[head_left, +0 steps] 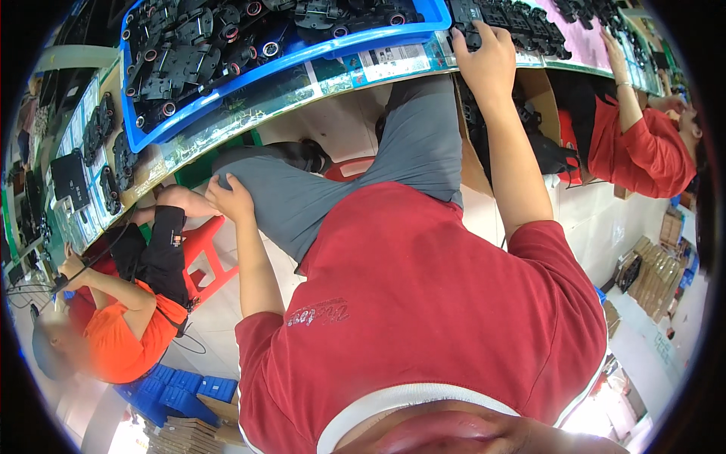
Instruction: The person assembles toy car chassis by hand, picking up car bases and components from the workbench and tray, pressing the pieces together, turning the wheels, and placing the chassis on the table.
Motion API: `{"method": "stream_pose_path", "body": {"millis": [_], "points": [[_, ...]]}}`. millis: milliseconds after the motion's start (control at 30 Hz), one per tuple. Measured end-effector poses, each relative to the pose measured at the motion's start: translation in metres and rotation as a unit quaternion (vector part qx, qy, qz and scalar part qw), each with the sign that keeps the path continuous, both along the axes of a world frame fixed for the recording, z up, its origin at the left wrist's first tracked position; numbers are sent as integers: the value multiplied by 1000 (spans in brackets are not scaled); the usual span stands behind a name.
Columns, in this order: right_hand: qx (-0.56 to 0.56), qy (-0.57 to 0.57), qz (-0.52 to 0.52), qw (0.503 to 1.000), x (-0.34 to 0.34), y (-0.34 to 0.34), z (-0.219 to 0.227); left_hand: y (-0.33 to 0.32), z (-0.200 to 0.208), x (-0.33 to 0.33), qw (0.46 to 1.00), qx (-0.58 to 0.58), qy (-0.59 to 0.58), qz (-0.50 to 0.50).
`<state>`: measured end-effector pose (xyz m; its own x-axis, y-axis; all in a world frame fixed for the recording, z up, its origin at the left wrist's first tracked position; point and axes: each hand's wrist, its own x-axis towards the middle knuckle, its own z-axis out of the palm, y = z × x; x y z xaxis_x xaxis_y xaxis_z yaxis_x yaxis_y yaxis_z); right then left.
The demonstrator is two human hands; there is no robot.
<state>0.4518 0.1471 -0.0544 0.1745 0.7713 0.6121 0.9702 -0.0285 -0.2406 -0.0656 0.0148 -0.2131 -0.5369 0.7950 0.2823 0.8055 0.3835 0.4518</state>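
My right hand (pixel 485 66) reaches to the table's front edge, beside a row of black plastic assemblies (pixel 522 29). Its thumb and fingers are apart and touch the nearest pieces, with no clear grip on one; some fingertips are hidden among them. Down on my left thigh rests my left hand (pixel 232 200), its fingers loosely spread over the grey trouser cloth and nothing in it. A blue plastic bin (pixel 249 85) stands on the table in front of me, full of black assemblies (pixel 178 68) with small round ends, some ringed in red.
A person in orange (pixel 125 333) sits at the left near a red stool (pixel 206 257). At the right sits another person in red (pixel 643 155), one arm over the table. An open cardboard box (pixel 538 98) with black things is below the table edge. Blue crates (pixel 170 393) stand behind, left.
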Motion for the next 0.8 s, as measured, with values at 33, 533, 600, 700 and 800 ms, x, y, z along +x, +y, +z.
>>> {"method": "stream_pose_path", "body": {"millis": [33, 533, 600, 700, 800], "points": [[-7, 1, -14, 1000, -2, 1, 2, 0, 0, -1, 1000, 2, -2, -4], [-55, -28, -28, 998, -6, 4, 4, -3, 6, 2, 999, -27, -21, 7], [-42, -32, -28, 998, -8, 4, 3, 0, 6, 4, 1000, -24, -18, 8], [-54, 12, -22, 998, -5, 5, 1, -1, 11, 9, 1000, -21, 3, 3], [-51, 48, -4, 998, 3, -7, 6, 0, 23, 29, 998, 2, 21, -55]]}}
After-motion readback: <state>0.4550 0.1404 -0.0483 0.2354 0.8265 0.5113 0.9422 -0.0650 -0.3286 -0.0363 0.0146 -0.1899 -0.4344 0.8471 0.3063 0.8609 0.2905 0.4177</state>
